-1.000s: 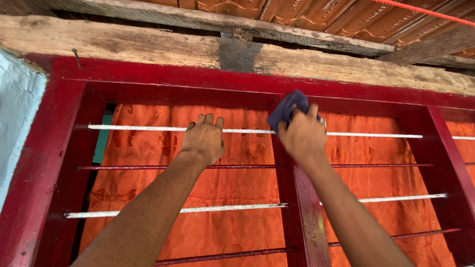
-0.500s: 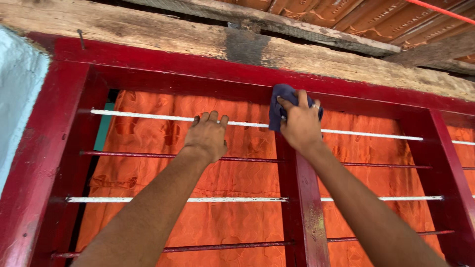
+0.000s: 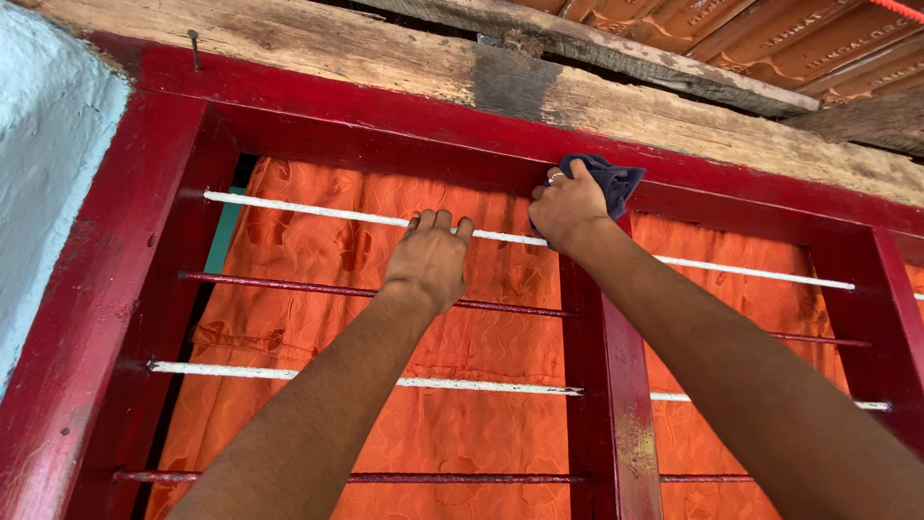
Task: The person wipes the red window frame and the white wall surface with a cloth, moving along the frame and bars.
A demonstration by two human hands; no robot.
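Head view: right hand [image 3: 570, 207] fingers bunched tight around a dark blue cloth [image 3: 608, 180], pressed against the red window frame [image 3: 404, 116] where the centre post meets the top rail. Left hand [image 3: 430, 258] curled over the upper white bar [image 3: 318, 210], bracing. Orange curtain [image 3: 318, 299] behind. Judgement — keep cloth flat, firm strokes along the rail, steady grip on bar.

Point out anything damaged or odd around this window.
A bare nail sticks out of the weathered wooden beam above the red frame. The frame's paint is worn on the centre post. The left hand grips a white bar; the right hand presses a dark cloth to the frame.
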